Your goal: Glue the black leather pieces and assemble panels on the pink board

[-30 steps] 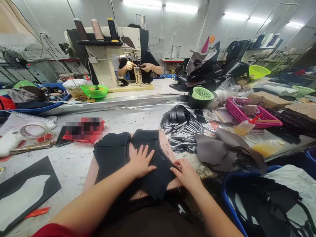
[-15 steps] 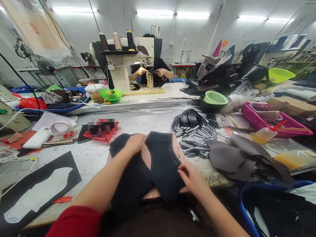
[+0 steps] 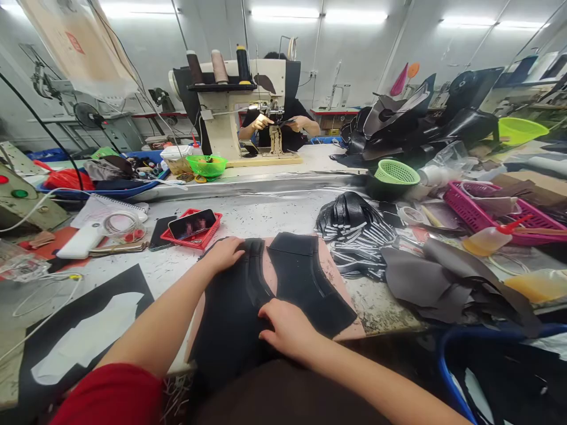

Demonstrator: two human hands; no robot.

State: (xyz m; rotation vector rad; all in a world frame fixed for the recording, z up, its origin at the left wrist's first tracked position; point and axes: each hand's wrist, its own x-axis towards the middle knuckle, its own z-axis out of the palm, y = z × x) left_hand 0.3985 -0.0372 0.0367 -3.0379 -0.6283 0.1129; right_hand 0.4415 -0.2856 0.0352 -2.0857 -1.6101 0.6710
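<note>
Two cut black pieces of sheet material lie side by side on a pinkish board at the table's front edge. The left black piece has layered strips along its curved right side. My left hand rests on its top end, fingers stretched out. Over its lower right edge is my right hand, with thumb and forefinger apart and touching the material; the other fingers are partly hidden. Farther right, the right black piece lies flat, untouched, with a narrow strip along its curved right side.
A phone lies on a red basket. Black strips with white edges are bundled behind the board. Brown sheet pieces and a blue tub stand right. Across the table a person works at a sewing machine.
My right hand has left the right piece's edge and moved left onto the left piece. My left hand has shifted slightly left. The right piece now lies flatter and farther right.
</note>
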